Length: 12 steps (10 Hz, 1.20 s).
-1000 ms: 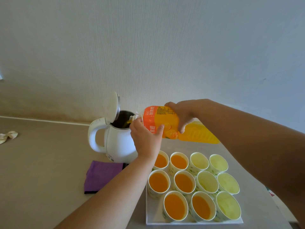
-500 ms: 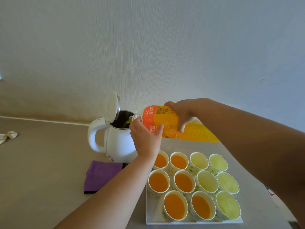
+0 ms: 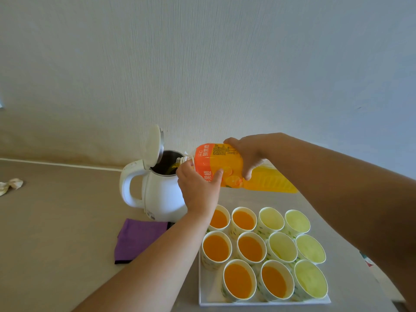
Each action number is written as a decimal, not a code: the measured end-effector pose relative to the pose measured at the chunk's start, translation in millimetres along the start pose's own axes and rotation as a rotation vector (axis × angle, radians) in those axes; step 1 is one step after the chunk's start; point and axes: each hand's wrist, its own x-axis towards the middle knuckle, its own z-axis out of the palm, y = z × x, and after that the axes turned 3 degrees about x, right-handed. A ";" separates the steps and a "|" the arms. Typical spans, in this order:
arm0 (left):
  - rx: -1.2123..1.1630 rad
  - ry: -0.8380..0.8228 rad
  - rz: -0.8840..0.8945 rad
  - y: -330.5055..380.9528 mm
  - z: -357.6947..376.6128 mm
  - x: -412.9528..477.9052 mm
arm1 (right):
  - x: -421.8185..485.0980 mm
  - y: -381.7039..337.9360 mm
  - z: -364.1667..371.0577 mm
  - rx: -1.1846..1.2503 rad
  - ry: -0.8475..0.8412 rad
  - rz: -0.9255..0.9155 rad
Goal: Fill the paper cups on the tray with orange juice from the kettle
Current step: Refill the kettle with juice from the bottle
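A white kettle (image 3: 162,197) stands on the counter with its lid (image 3: 153,146) flipped up. An orange juice bottle (image 3: 221,165) lies tipped almost flat, its mouth over the kettle's opening, and juice runs into the kettle. My left hand (image 3: 198,188) grips the bottle near its neck from below. My right hand (image 3: 245,154) grips its middle from above. A white tray (image 3: 209,298) at the lower right carries several paper cups; the left ones (image 3: 217,247) hold orange juice, the right ones (image 3: 310,248) are empty.
A folded purple cloth (image 3: 139,239) lies in front of the kettle, left of the tray. A crumpled pale scrap (image 3: 11,184) sits at the far left of the beige counter. A white textured wall rises right behind the kettle.
The bottle's rear end has risen slightly, so it tips a little more toward the kettle. Both hands keep their grip and the cups are unchanged.
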 end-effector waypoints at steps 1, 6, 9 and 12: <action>0.002 -0.004 0.003 0.4 0.0 -0.4 | 0.4 0.1 0.5 -0.008 0.002 0.005; -0.008 -0.009 0.000 1.5 -2.3 -1.3 | -0.6 -1.9 -1.5 -0.022 0.003 0.007; -0.018 -0.010 -0.003 2.1 -2.4 -2.8 | -0.8 -1.6 -2.3 -0.018 0.011 0.003; -0.035 -0.001 -0.001 1.8 -1.2 -2.1 | -1.3 -1.3 -2.3 -0.013 0.009 0.001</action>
